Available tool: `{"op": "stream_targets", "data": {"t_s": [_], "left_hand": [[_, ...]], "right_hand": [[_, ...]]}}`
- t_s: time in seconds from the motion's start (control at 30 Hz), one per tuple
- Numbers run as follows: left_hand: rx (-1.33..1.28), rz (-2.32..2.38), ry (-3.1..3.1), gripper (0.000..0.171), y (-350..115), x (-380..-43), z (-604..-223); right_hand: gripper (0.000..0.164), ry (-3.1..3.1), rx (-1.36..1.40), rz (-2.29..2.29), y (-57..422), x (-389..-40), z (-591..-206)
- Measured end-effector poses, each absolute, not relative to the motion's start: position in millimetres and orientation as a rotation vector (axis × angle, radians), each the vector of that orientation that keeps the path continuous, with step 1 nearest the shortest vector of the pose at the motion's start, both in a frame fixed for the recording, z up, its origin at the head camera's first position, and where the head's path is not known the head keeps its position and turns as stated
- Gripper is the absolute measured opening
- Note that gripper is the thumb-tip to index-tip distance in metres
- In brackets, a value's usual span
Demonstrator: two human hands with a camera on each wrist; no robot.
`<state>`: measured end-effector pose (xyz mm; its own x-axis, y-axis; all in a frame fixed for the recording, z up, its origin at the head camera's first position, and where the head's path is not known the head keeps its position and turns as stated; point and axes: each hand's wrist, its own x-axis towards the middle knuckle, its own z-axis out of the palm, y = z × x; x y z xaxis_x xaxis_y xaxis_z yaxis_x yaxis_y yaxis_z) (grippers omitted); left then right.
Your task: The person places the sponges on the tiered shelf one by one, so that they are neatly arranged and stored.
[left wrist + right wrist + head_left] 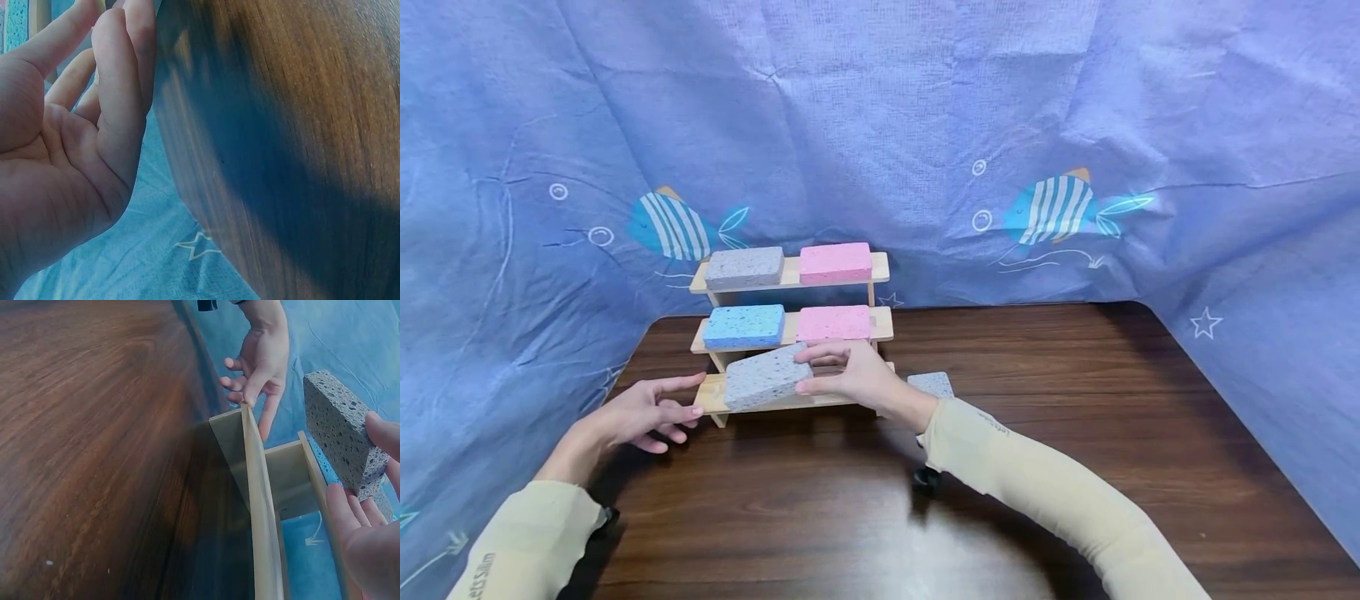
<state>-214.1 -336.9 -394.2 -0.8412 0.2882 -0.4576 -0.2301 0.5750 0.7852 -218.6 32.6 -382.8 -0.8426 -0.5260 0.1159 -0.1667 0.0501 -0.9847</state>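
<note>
Sponge (766,379), speckled grey, in R hand (853,375), tilted, held over btm shelf (711,392) of 3-tier wooden rack (791,272); R wrist view shows it clear of that shelf. R fingers pinch its R end, thumb opp. fingertips. L hand (643,412) at L end of btm shelf: thumb tip touching, index stretched alongside, other fingers spread, loosely bent. Mid tier: blue sponge (745,325) L, pink sponge (833,322) R. Top tier: darker grey sponge (745,267) L, 2nd pink one (835,262) R. Lt grey block (931,383) on dk wood table (1037,400), R of rack, partly hidden behind R sleeve (973,442). Blue fish-print cloth (880,125) behind.
</note>
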Motion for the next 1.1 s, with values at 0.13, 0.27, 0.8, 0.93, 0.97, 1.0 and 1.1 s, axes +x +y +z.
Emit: {"op": "stream_targets", "data": {"t_s": [0.13,0.27,0.8,0.93,0.97,1.0,1.1], "left_hand": [[0.049,1.236,2.254,0.088,-337.0,-214.4,-393.8],[0.038,1.237,2.259,0.088,-336.7,-215.0,-394.2],[0.062,1.248,2.262,0.087,-337.8,-215.4,-395.3],[0.059,1.249,2.262,0.087,-337.3,-215.8,-394.7],[0.062,1.249,2.262,0.087,-337.4,-215.8,-394.5],[0.063,1.249,2.263,0.087,-337.5,-215.6,-394.5],[0.069,1.24,2.269,0.087,-337.8,-214.6,-393.5]], "right_hand": [[0.039,2.043,-0.709,-1.88,24.6,-220.3,-385.9],[0.039,2.027,-0.698,-1.888,17.7,-220.9,-390.5],[0.034,2.187,-0.704,-1.842,-19.3,-217.2,-418.2],[0.033,2.291,-0.744,-1.735,-23.1,-217.1,-418.4],[0.033,2.304,-0.739,-1.72,-23.6,-217.3,-418.4],[0.033,2.316,-0.734,-1.707,-24.2,-217.7,-418.3],[0.032,2.35,-0.697,-1.689,-25.3,-219.0,-417.8]]}}
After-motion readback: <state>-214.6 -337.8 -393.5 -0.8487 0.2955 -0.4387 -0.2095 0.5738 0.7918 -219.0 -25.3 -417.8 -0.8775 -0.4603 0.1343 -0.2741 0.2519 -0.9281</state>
